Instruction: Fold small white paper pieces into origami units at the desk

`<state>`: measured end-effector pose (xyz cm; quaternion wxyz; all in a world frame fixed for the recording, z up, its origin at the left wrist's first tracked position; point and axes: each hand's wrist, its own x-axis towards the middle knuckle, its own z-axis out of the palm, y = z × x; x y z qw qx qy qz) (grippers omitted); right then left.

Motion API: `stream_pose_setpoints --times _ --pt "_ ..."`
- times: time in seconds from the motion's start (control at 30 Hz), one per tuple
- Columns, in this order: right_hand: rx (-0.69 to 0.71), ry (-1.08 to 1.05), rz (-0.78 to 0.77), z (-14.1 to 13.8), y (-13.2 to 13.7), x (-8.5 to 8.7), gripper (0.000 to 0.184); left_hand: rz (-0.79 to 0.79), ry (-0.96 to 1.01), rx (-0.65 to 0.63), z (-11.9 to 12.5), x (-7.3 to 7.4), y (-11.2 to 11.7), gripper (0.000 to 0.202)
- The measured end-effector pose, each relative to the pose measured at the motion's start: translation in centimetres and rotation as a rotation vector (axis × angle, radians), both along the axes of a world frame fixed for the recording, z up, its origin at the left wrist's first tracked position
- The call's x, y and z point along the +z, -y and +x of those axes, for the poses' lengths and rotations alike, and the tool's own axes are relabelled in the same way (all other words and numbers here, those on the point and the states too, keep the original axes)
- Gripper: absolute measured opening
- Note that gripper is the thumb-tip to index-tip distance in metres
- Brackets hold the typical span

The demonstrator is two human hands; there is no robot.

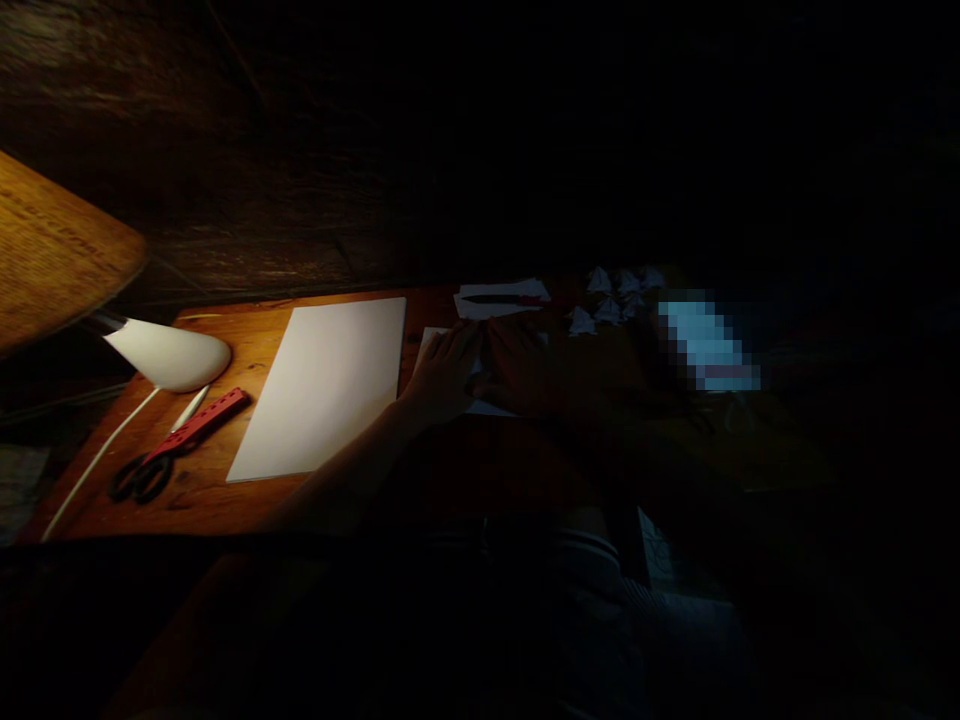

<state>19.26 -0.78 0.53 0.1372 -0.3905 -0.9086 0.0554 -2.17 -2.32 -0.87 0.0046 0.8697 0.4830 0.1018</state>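
In the middle of the wooden table a white sheet of paper (491,408) lies mostly covered by my two hands. My left hand (448,372) rests on its left part, fingers stretched forward and lying flat. My right hand (523,368) is close beside it in deep shadow, its fingers also reaching forward over the paper. Just beyond the fingertips, a knife (499,299) with a dark blade and a reddish handle lies on smaller white paper pieces (491,312). A stack of white paper (326,390) lies left of my hands.
A white lamp (176,355) with a cord stands at the left. Near it lie scissors (180,445) with a red cover and a white pen (191,408). Several folded paper shapes (600,280) sit at the back right. A blurred bright screen (709,345) is further right.
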Motion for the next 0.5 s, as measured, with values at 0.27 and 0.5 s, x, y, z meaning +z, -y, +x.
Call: stream_pose_setpoints --times 0.27,0.5 --pt "-0.015 -0.022 -0.008 -0.3 0.0 -1.0 0.108 0.001 0.02 -0.011 0.1 0.1 0.0 0.07" --pt "-0.042 0.008 -0.009 -0.3 0.3 -0.6 0.106 -0.035 0.022 0.034 0.2 1.0 0.0 0.072"
